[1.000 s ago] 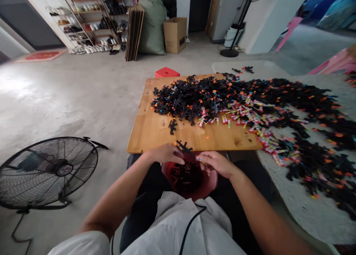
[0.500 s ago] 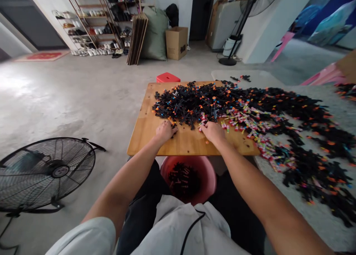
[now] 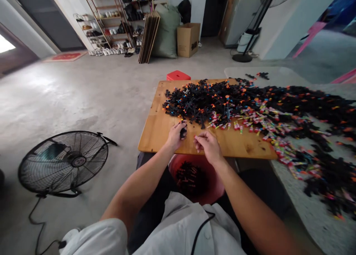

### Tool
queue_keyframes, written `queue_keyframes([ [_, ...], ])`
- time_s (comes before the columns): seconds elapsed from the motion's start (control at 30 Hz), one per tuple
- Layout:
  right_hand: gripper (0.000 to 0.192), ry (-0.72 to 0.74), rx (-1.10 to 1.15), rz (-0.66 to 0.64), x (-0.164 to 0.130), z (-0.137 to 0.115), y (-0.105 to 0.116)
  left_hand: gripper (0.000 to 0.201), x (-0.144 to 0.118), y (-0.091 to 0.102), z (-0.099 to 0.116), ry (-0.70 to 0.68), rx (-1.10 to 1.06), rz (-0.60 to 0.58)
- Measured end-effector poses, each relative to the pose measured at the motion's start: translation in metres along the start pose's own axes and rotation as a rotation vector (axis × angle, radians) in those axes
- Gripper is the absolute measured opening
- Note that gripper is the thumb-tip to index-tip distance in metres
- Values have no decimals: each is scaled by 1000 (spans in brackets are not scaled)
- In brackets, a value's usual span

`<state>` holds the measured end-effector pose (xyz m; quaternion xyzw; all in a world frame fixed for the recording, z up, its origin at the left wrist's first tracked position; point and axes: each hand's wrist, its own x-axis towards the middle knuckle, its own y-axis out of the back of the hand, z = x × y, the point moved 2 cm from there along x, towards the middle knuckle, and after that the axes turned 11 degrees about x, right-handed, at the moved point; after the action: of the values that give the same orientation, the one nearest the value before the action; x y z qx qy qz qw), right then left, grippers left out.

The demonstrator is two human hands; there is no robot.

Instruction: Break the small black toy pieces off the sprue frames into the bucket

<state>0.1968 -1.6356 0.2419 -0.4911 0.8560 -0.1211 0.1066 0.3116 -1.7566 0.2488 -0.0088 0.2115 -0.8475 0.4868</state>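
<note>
On the far left we see a round black wire-guard floor fan (image 3: 64, 161) standing on the grey concrete floor (image 3: 83, 95), well apart from our hands. Moving right, our left hand (image 3: 175, 135) rests over the near edge of the rectangular light wooden board (image 3: 155, 131), its fingers curled narrowly around a small black plastic piece (image 3: 183, 130) pinched between thumb and fingertips. Just beside it, our right hand (image 3: 207, 145) hovers over the same board edge with the fingers bent inward and nearly closed; something thin seems to sit at the fingertips, but we cannot tell whether the hand really holds anything. The two hands are near each other, not touching.

Below them, between our knees, sits a round red plastic basin (image 3: 215, 184) with a heap of black pieces inside. Beyond the hands, a large pile of black plastic parts with orange and blue tips (image 3: 205, 101) covers the far half of the board, with small multicoloured tubes (image 3: 250, 118) scattered along its right side. The pile spreads further right onto a grey speckled tabletop (image 3: 319, 210).
</note>
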Motion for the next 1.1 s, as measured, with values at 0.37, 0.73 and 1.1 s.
queue_keyframes([
  [0.37, 35, 38, 270, 57, -40, -1, -24, 20, -22, -37, 5, -169, 69, 205],
  [0.73, 32, -91, 405, 13, -46, -7, -22, 20, -30, -40, 9, -194, 113, 197],
  [1.1, 33, -251, 572, 37, -47, 2, -17, 18, -35, -45, 12, -204, 124, 179],
])
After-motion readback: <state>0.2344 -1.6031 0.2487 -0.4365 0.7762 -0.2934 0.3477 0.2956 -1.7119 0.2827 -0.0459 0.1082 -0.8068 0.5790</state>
